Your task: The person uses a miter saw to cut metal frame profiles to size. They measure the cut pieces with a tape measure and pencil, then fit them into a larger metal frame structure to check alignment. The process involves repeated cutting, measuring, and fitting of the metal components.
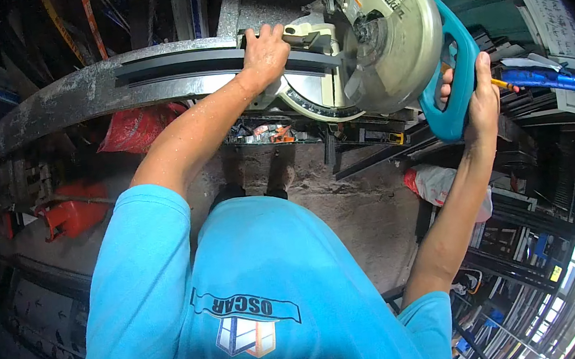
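A long dark metal profile [182,65] lies along the bench, its right end on the bed of a miter saw [395,32]. My left hand [266,58] is closed over the profile near the saw's fence, fingers curled over the far side. To the right, my right hand [480,97] wraps round the saw's teal handle [447,122]. The saw head stands just right of the profile's end. Its guard and the angle hide the blade, so I cannot tell whether it touches the profile. A yellow pencil [504,85] shows beside my right hand.
Below the bench hangs a red bag [140,129], and a red metal object [75,214] rests on the floor at left. A white sack [437,184] stands at right. Racks of metal bars [528,301] fill the lower right. A blue object [545,79] lies beyond my right hand.
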`<state>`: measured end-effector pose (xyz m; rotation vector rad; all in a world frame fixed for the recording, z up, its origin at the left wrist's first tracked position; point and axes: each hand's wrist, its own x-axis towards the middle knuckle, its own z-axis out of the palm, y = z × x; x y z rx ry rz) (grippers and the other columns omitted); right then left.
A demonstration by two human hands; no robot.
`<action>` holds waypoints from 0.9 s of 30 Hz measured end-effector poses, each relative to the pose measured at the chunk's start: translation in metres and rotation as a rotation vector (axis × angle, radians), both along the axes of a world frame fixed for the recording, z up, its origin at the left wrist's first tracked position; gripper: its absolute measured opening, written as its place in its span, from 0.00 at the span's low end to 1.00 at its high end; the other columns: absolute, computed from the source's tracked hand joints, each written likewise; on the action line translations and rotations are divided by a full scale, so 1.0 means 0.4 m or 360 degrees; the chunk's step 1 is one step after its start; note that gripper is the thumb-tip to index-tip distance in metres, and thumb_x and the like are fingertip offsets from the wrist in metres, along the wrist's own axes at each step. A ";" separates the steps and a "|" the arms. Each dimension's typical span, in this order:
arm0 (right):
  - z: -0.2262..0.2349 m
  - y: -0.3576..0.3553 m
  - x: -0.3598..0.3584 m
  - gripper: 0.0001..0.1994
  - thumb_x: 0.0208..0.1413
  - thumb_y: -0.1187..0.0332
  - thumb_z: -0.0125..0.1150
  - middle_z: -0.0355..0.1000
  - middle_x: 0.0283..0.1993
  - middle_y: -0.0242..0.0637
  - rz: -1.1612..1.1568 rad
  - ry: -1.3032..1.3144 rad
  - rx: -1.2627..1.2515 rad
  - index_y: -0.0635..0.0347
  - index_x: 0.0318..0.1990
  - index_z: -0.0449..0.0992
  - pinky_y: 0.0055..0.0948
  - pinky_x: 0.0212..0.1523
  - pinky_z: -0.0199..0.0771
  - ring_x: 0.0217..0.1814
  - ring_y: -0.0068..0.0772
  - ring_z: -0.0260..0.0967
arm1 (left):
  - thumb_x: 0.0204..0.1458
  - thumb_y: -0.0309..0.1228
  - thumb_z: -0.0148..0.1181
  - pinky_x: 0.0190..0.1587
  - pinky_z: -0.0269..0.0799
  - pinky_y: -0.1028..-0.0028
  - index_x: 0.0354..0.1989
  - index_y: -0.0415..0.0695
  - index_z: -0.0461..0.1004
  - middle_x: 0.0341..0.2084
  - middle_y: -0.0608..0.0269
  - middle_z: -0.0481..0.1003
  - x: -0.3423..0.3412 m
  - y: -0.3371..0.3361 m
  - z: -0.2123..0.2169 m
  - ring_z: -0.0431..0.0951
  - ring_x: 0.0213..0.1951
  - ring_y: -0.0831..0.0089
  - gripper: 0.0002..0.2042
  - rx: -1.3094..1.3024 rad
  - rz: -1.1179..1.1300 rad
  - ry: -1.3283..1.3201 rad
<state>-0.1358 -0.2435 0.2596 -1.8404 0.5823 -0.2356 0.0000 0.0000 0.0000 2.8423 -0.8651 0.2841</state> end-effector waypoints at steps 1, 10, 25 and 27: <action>-0.009 -0.002 -0.008 0.33 0.64 0.38 0.43 0.71 0.20 0.37 0.0009 -0.0022 0.0020 0.64 0.28 0.75 0.24 0.23 0.70 0.19 0.27 0.68 | 0.35 0.34 0.72 0.48 0.61 0.55 0.33 0.49 0.84 0.46 0.61 0.69 0.000 -0.002 -0.003 0.68 0.50 0.61 0.12 -0.0010 -0.0003 -0.0026; -0.051 0.008 -0.032 0.30 0.65 0.41 0.45 0.72 0.24 0.37 -0.0007 -0.0115 -0.0005 0.64 0.32 0.74 0.25 0.23 0.71 0.21 0.26 0.69 | 0.36 0.31 0.69 0.47 0.62 0.56 0.30 0.49 0.83 0.43 0.61 0.70 -0.002 0.010 -0.005 0.69 0.48 0.61 0.09 -0.0045 -0.0015 -0.0083; -0.061 0.008 -0.031 0.29 0.66 0.42 0.44 0.72 0.24 0.37 -0.0036 -0.0168 -0.0005 0.63 0.33 0.74 0.25 0.23 0.72 0.21 0.25 0.69 | 0.36 0.33 0.70 0.48 0.61 0.55 0.32 0.49 0.83 0.44 0.60 0.69 -0.002 0.005 0.004 0.68 0.49 0.61 0.12 -0.0027 -0.0008 -0.0013; -0.053 0.009 -0.027 0.29 0.66 0.42 0.44 0.72 0.24 0.37 -0.0021 -0.0150 -0.0001 0.63 0.34 0.74 0.25 0.23 0.72 0.21 0.25 0.69 | 0.37 0.32 0.69 0.48 0.61 0.55 0.31 0.49 0.83 0.43 0.61 0.70 -0.002 0.006 0.003 0.68 0.49 0.61 0.10 -0.0057 -0.0019 -0.0031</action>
